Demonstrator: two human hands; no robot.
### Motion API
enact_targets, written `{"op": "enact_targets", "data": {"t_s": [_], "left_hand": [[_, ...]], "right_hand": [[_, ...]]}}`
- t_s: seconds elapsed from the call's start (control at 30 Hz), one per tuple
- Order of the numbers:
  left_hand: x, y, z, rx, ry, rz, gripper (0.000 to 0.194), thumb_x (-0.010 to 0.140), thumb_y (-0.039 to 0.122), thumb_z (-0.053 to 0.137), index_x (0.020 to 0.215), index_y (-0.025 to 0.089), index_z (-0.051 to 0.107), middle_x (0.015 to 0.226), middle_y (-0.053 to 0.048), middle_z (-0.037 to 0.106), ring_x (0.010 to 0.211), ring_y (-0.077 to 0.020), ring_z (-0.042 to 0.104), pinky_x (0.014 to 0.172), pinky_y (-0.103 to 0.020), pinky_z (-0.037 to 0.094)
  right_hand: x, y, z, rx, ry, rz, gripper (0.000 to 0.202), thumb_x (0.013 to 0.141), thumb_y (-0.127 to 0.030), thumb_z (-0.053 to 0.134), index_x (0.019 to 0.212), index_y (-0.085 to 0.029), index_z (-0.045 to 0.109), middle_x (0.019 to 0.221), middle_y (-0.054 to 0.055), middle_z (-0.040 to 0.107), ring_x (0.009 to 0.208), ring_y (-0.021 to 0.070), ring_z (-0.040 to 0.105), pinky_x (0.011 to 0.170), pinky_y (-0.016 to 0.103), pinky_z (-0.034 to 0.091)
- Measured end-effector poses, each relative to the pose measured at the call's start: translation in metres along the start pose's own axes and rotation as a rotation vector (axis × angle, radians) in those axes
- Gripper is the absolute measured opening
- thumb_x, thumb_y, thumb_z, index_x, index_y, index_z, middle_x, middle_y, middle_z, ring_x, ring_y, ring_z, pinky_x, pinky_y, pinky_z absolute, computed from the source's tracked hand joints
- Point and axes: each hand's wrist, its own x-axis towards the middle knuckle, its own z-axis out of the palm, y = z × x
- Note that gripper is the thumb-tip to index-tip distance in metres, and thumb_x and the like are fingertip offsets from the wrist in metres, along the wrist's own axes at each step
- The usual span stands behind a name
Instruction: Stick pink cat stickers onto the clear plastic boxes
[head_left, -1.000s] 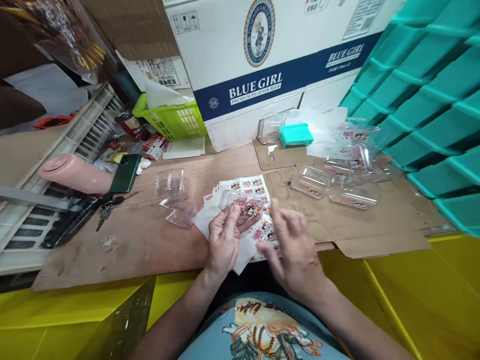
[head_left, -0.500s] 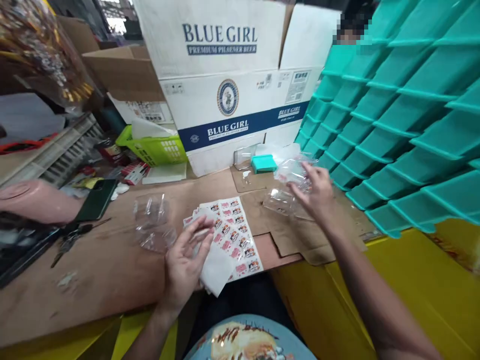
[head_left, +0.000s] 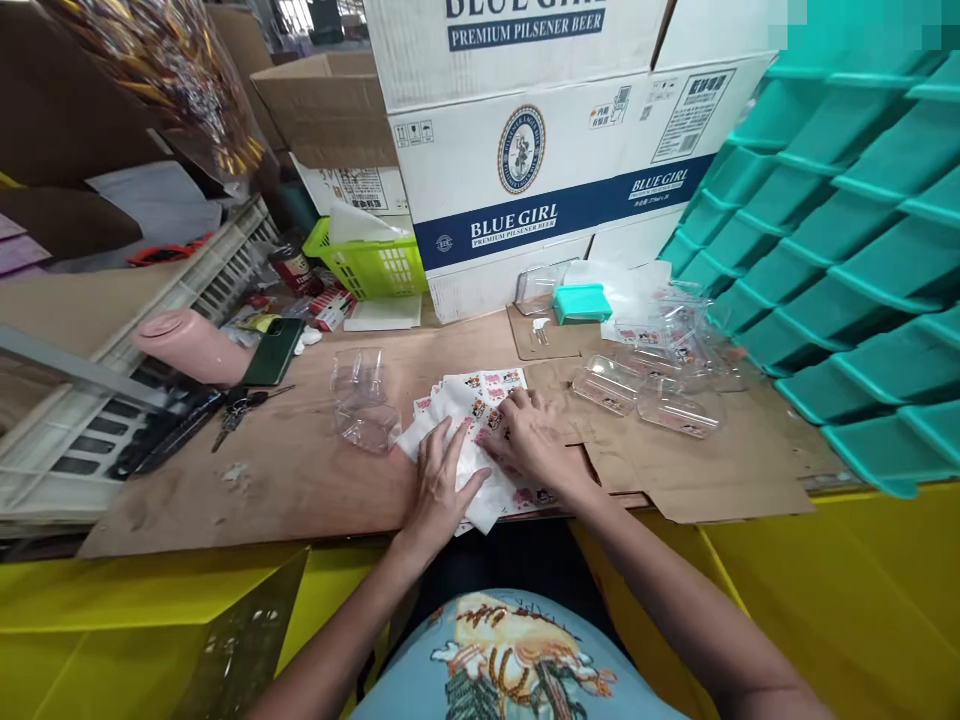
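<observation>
My left hand lies on a fanned stack of paper, thumb and fingers spread over a blank white piece. Beside it my right hand is bent, its fingertips pinching at a sticker sheet printed with small pink and cartoon-animal stickers. Whether a sticker has lifted there is hidden by the fingers. Left of the stack stand clear plastic containers. On the right, several clear plastic pieces bearing stickers, among them a clear tray, rest on flattened cardboard.
A white beer carton stands behind the table, with a teal box before it. Stacked teal bins rise on the right. Leftward are a green basket, a phone, a pink bottle and keys.
My right hand has come back leftward from the clear plastic pieces onto the sticker sheet. The piece it held now lies among the others. My left hand has lowered flat onto the paper.
</observation>
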Motion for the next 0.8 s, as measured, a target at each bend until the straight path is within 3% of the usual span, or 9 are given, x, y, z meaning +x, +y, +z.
{"op": "enact_targets", "data": {"t_s": [0.1,0.17,0.27,0.37,0.43,0.53,0.63,0.7,0.8], "left_hand": [[0.014,-0.006,-0.012,-0.118,0.079,-0.088,0.090,0.078,0.039,0.074,0.152,0.026,0.024,0.158,-0.017,0.024,0.148,-0.0335,0.022,0.117,-0.053,0.027],[0.030,-0.009,-0.022,-0.318,0.094,-0.197,0.100,0.071,0.040,0.080,0.152,0.022,0.024,0.149,-0.019,0.038,0.141,-0.0328,0.036,0.114,-0.050,0.032],[0.052,-0.009,-0.036,-0.668,0.003,-0.340,0.093,0.064,0.038,0.085,0.143,0.015,0.043,0.126,-0.016,0.058,0.118,-0.0270,0.058,0.105,-0.042,0.044],[0.064,-0.003,-0.041,-0.807,0.034,-0.364,0.086,0.056,0.031,0.089,0.133,0.017,0.054,0.127,-0.013,0.061,0.116,-0.0245,0.059,0.103,-0.037,0.046],[0.065,0.003,-0.040,-0.874,-0.019,-0.412,0.074,0.057,0.032,0.089,0.124,0.016,0.062,0.119,-0.012,0.067,0.106,-0.0241,0.065,0.094,-0.036,0.052],[0.062,0.012,-0.037,-1.011,-0.196,-0.575,0.049,0.060,0.034,0.087,0.101,0.011,0.072,0.098,-0.012,0.075,0.079,-0.0217,0.070,0.074,-0.032,0.058],[0.058,0.018,-0.036,-1.199,-0.293,-0.635,0.045,0.061,0.029,0.087,0.099,0.010,0.073,0.099,-0.013,0.076,0.079,-0.0206,0.071,0.075,-0.031,0.058],[0.056,0.019,-0.037,-1.297,-0.269,-0.667,0.044,0.062,0.026,0.087,0.101,0.012,0.073,0.101,-0.013,0.076,0.081,-0.0207,0.071,0.078,-0.031,0.057],[0.055,0.018,-0.037,-1.331,-0.143,-0.738,0.044,0.061,0.024,0.087,0.101,0.013,0.073,0.100,-0.011,0.076,0.080,-0.0194,0.071,0.077,-0.029,0.057]], "right_hand": [[0.008,0.004,-0.012,0.263,-0.109,0.015,0.013,0.087,-0.030,0.056,0.085,-0.017,0.059,0.083,0.007,0.064,0.086,0.0233,0.056,0.083,0.041,0.044],[0.012,0.011,-0.029,0.390,-0.168,0.013,0.017,0.089,-0.033,0.054,0.088,-0.016,0.059,0.080,0.005,0.065,0.074,0.0177,0.059,0.070,0.031,0.047],[0.010,0.019,-0.052,0.783,-0.255,0.157,0.029,0.085,-0.043,0.063,0.093,-0.015,0.059,0.084,0.005,0.068,0.065,0.0149,0.061,0.058,0.026,0.048],[0.002,0.024,-0.063,1.040,-0.272,0.324,0.037,0.078,-0.048,0.073,0.090,-0.016,0.058,0.082,0.004,0.068,0.060,0.0133,0.061,0.054,0.025,0.048],[-0.002,0.027,-0.064,1.002,-0.272,0.332,0.037,0.076,-0.049,0.074,0.088,-0.017,0.059,0.081,0.003,0.068,0.061,0.0133,0.061,0.055,0.024,0.048],[-0.001,0.033,-0.063,0.723,-0.210,0.215,0.038,0.074,-0.050,0.075,0.082,-0.016,0.063,0.078,0.003,0.066,0.065,0.0141,0.058,0.056,0.024,0.045],[0.005,0.038,-0.062,0.597,-0.222,0.122,0.038,0.084,-0.053,0.063,0.081,-0.015,0.064,0.073,0.003,0.063,0.064,0.0141,0.054,0.057,0.024,0.041],[0.007,0.040,-0.061,0.529,-0.238,0.110,0.038,0.090,-0.051,0.056,0.080,-0.015,0.064,0.071,0.003,0.062,0.064,0.0151,0.053,0.058,0.026,0.040],[0.004,0.036,-0.054,0.208,0.067,0.004,0.027,0.090,-0.042,0.060,0.086,-0.016,0.066,0.086,0.008,0.066,0.080,0.0213,0.056,0.073,0.034,0.041]]}}
